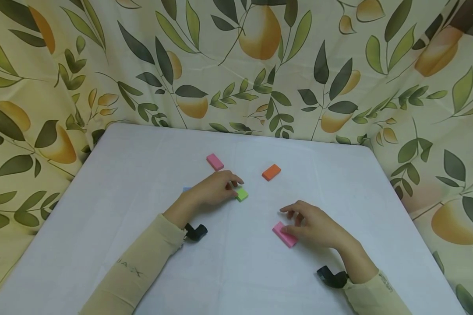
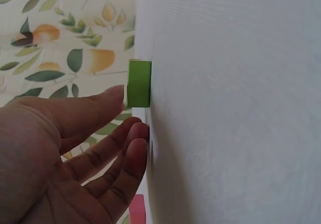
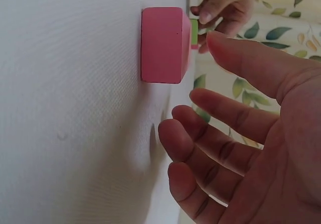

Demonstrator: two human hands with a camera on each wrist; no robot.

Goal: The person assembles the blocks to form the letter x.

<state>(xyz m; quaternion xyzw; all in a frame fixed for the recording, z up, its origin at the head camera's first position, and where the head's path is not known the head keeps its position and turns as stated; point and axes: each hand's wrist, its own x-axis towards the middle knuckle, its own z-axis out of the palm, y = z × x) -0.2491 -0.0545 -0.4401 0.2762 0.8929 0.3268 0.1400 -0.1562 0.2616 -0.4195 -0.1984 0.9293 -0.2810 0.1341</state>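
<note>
My left hand point(image 1: 212, 189), right hand point(image 1: 317, 225): relaxed, empty.
Lower-middle pink, oblong, wooden-looking block point(image 1: 284, 237): light, stiff (I guess); pinch sides.

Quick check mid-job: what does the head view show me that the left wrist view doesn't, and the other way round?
Only the head view shows the right hand, the near pink block by its thumb, the orange block and the partly hidden blue block.

Only the left wrist view shows the palm side of the left hand.

Both share that hand, its thumb at the green block, the far pink block, the white tabletop and the patterned cloth.
</note>
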